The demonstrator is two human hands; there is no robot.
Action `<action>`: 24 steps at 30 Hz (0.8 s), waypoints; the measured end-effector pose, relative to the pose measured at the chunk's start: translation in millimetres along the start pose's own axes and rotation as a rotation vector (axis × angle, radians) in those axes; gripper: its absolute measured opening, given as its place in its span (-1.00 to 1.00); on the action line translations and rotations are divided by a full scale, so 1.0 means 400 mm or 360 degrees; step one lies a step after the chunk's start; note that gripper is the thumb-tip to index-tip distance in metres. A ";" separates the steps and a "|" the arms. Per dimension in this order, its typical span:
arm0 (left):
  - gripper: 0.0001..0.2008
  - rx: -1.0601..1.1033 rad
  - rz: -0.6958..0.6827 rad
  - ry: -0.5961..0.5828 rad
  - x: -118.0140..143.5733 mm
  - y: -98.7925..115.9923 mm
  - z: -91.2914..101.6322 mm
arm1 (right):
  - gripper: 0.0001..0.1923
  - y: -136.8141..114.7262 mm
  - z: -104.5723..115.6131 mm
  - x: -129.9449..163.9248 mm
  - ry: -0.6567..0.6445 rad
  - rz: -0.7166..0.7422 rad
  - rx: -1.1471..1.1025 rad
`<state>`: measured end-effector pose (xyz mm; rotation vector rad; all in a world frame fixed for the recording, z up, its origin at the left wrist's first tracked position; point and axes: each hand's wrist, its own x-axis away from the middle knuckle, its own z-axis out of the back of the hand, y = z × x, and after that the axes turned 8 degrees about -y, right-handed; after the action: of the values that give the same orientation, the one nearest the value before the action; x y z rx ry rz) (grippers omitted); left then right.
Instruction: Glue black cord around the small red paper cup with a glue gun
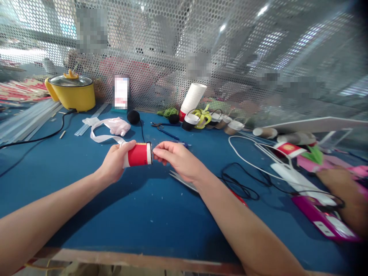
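My left hand (114, 159) is wrapped round a red paper cup (138, 154), which lies on its side in the air with its rim to the right. A black cord lines the cup's rim. From a ball of black yarn (133, 117) behind the cup, a strand (142, 132) runs down toward it. My right hand (174, 156) is pinched closed just beside the rim; what its fingertips hold, if anything, is too small to make out. Under my right forearm lie scissors (184, 181), partly hidden. A white ribbon (100, 136) curls behind my left hand.
A yellow electric pot (76, 94) and a propped phone (121, 92) stand at the back. Further right are stacked white cups (194, 96), pliers (158, 125) and small decorated cups (190, 122). Cables surround a purple power strip (322, 220), near another person's arm (342, 188).
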<state>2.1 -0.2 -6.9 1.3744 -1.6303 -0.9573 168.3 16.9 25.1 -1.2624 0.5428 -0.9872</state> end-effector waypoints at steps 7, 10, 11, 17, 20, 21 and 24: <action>-0.68 -0.0265 -0.0188 -0.0128 0.009 -0.013 0.008 | -0.86 -0.010 -0.005 0.003 0.0060 0.0075 0.0016; -0.66 -0.0399 -0.0246 -0.0170 0.012 -0.017 0.010 | -0.86 -0.011 -0.004 0.004 0.0071 0.0083 0.0049; -0.66 -0.0423 -0.0258 -0.0171 0.013 -0.016 0.010 | -0.87 -0.011 -0.004 0.004 0.0072 0.0094 0.0052; -0.67 -0.0586 -0.0330 -0.0138 0.018 -0.005 0.004 | -0.89 -0.009 -0.002 0.003 0.0094 0.0098 0.0114; -0.66 -0.0667 -0.0345 -0.0125 0.019 -0.007 0.006 | -0.90 -0.010 -0.001 0.004 0.0097 0.0095 0.0139; -0.66 -0.0679 -0.0348 -0.0130 0.019 -0.008 0.008 | -0.90 -0.010 -0.001 0.004 0.0096 0.0096 0.0141; -0.66 -0.0664 -0.0369 -0.0167 0.019 -0.012 0.014 | -0.90 -0.009 0.000 0.005 0.0092 0.0108 0.0128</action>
<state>-1.7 -8.1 -12.9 1.2520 -1.2644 -1.4349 168.2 15.2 28.9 -1.1402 0.5813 -0.9816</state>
